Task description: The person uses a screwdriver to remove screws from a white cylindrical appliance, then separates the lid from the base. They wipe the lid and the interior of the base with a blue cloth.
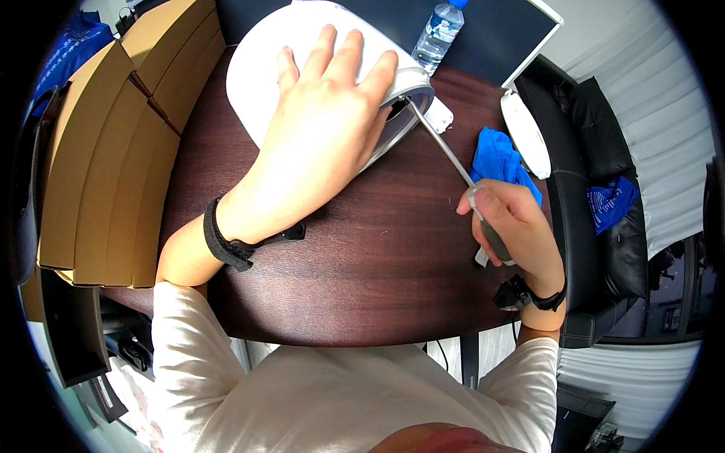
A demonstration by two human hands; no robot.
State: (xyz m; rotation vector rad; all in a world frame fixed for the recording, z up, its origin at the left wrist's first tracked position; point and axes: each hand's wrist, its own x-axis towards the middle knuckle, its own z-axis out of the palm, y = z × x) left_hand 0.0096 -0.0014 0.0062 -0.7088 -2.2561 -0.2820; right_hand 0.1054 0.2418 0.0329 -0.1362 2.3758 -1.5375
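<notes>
A white rounded appliance housing (253,72) lies on its side at the far part of the table, its grey-rimmed opening toward the right. Across the top of it rests my left hand (321,124), fingers spread, with the thumb side close to the rim. In my right hand (517,219) is a long screwdriver (449,153), gripped by its grey handle. The shaft slants up and left, and its tip meets the inside edge of the opening. What the tip touches is too small to make out. Much of the dark interior is hidden.
Cardboard boxes (94,166) line the left side of the brown table (362,264). A water bottle (439,38) with a blue cap stands behind the housing. To the right lie a blue cloth (498,155) and a white oval part (526,134). Beyond is a black sofa (578,196).
</notes>
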